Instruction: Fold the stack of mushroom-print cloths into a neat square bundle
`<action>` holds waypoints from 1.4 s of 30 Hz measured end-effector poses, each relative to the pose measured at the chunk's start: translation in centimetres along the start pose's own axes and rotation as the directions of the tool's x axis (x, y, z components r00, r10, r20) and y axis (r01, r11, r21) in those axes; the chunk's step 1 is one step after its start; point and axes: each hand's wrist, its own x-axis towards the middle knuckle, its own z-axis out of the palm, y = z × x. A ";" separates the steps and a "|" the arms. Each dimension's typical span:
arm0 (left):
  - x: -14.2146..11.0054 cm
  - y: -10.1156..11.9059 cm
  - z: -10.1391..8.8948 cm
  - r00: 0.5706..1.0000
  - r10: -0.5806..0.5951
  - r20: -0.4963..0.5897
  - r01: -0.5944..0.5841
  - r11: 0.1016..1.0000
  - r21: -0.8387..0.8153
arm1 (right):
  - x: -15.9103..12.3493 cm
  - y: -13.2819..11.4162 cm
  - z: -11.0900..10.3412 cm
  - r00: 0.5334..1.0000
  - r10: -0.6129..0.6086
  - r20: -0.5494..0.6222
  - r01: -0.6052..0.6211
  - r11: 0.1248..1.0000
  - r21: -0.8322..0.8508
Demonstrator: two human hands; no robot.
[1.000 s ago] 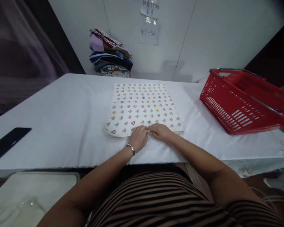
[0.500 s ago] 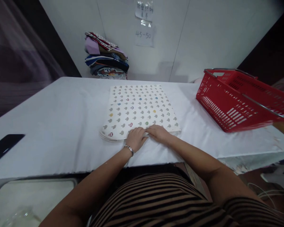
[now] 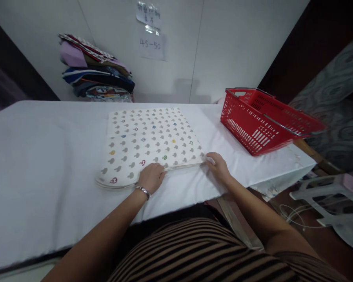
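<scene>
A folded white cloth point(image 3: 153, 137) with grey and coloured mushroom prints lies flat on the white-covered table, its layers showing along the near edge. My left hand point(image 3: 151, 177), with a silver bracelet at the wrist, grips that near edge left of its middle; the thumb is along the front and the fingers lie on top. At the near right corner of the cloth, my right hand point(image 3: 218, 166) pinches the layers between thumb and fingers.
A red plastic basket point(image 3: 253, 121) with metal handles stands on the table point(image 3: 32, 156) to the right. A stack of folded fabrics point(image 3: 97, 70) sits at the back left by the wall. Paper signs point(image 3: 151, 43) hang on the wall. A white plastic stool point(image 3: 326, 192) is at the right.
My right hand has slid right along the near edge from the middle to the corner. My left hand stays on the edge. The head view has turned to the right.
</scene>
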 end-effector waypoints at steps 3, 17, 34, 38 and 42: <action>0.2 0.0 0.0 1.000 0.002 0.011 -0.002 1.000 0.006 | -0.6 1.1 -0.6 0.992 0.118 0.053 -0.116 0.992 -0.043; 0.2 0.0 -0.1 1.000 0.001 0.006 -0.001 1.000 0.004 | 1.0 0.1 1.1 0.958 0.253 0.137 -0.247 0.967 -0.063; 0.4 0.7 -0.1 0.994 0.090 0.058 -0.091 0.996 0.010 | 3.8 0.6 -1.9 0.847 0.353 0.398 -0.211 0.910 -0.357; 0.3 0.5 0.2 0.994 0.104 0.035 -0.104 0.994 0.014 | 2.9 0.8 -1.8 0.864 0.309 0.398 -0.179 0.927 -0.330; 0.4 0.2 0.3 0.994 0.109 0.030 -0.109 0.994 0.006 | 1.2 0.1 -2.0 0.928 0.215 0.305 -0.124 0.948 -0.293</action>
